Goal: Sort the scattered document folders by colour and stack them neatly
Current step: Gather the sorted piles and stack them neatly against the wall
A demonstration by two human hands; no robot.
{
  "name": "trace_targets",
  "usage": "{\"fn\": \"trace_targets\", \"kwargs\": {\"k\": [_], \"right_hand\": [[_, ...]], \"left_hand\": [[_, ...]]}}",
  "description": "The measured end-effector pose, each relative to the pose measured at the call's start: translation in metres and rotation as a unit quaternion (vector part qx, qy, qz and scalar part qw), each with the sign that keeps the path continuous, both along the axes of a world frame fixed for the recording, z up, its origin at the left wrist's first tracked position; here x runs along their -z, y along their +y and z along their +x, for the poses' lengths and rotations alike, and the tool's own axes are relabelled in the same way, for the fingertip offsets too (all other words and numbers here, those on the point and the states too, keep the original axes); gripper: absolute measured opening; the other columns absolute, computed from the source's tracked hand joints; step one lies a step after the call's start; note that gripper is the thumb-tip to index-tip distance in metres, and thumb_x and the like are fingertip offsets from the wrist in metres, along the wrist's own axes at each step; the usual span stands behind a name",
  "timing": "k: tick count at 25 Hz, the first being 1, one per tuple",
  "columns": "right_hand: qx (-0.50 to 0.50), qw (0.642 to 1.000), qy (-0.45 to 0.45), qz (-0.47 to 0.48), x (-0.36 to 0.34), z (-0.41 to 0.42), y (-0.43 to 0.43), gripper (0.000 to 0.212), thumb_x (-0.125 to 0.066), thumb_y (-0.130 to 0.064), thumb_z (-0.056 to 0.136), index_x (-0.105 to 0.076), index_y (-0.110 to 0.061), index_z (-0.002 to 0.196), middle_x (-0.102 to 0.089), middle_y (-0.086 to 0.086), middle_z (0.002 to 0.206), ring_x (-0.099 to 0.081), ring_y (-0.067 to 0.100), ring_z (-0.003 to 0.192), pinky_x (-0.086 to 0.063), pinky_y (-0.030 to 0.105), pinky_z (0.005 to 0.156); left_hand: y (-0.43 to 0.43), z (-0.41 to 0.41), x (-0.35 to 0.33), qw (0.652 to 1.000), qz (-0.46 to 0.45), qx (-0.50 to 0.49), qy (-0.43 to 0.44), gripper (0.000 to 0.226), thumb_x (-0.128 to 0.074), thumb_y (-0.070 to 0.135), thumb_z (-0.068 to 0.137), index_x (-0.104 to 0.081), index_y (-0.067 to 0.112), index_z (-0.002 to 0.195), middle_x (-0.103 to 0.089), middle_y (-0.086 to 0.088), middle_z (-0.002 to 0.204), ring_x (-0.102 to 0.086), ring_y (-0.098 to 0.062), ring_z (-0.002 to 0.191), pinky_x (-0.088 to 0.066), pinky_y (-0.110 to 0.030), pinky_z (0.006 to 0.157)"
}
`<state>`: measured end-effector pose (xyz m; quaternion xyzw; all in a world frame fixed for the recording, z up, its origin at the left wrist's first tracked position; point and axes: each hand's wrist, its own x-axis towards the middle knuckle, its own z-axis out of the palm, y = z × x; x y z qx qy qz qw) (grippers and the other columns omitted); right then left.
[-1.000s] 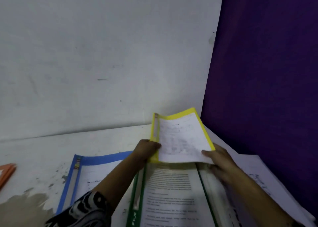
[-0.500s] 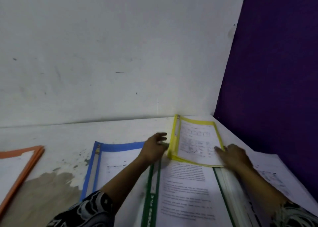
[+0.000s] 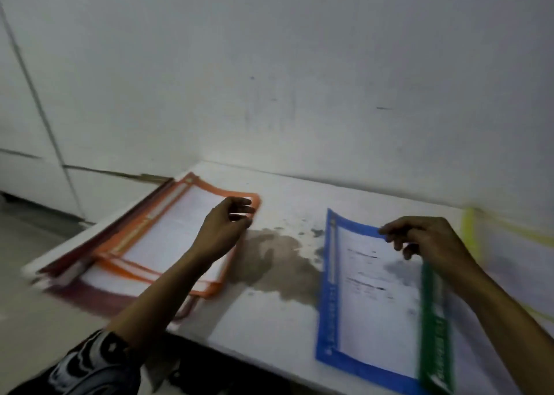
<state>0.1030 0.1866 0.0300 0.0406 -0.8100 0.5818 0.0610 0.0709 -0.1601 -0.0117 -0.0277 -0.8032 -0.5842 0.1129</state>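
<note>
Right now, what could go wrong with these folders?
The dark red folders under the orange stack seem to stick out past the table edge, so they might slide off. The dark patch beside the blue folder may be wet and smudge papers. The green folder overlaps the blue one, so pulling one could drag both.

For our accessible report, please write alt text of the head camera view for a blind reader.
A person's left hand is over the corner of an orange folder stack while the right hand is at the top edge of a blue folder on a stained white table. A green folder and a yellow folder lie further right.
</note>
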Motion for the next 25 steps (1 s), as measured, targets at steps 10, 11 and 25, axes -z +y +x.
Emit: {"fn": "trace_targets", "kwargs": {"k": [10,11,25], "right_hand": [[0.024,0.99,-0.1,0.093,0.083,-0.045,-0.283,0.033,-0.051,-0.036,0.094,-0.051,-0.026,0.125,-0.059,-0.004,0.113,-0.058,0.016,0.093,-0.052,0.037,0.085],[0.035,0.982,-0.1,0.158,0.096,-0.041,-0.293,0.042,-0.049,-0.045,0.092,-0.045,-0.027,0.129,-0.057,-0.002,0.125,-0.058,0.018,0.105,-0.051,0.042,0.094],[0.082,0.949,-0.061,0.299,0.125,-0.037,-0.302,0.085,-0.047,-0.059,0.091,0.002,-0.027,0.153,-0.008,-0.001,0.164,-0.012,0.022,0.15,-0.016,0.041,0.122]], "left_hand": [[-0.163,-0.002,0.017,0.88,-0.414,-0.175,-0.156,0.065,-0.06,0.039,0.085,-0.039,0.013,0.141,-0.047,-0.012,0.141,-0.044,-0.031,0.129,-0.037,-0.048,0.109],[-0.162,-0.005,0.023,0.869,-0.432,-0.169,-0.171,0.068,-0.059,0.041,0.086,-0.036,0.011,0.143,-0.044,-0.012,0.143,-0.04,-0.031,0.132,-0.034,-0.049,0.112],[-0.151,-0.049,0.043,0.923,-0.299,-0.16,-0.185,0.071,-0.075,0.041,0.078,-0.039,0.017,0.135,-0.053,-0.003,0.129,-0.055,-0.02,0.114,-0.049,-0.04,0.099]]}}
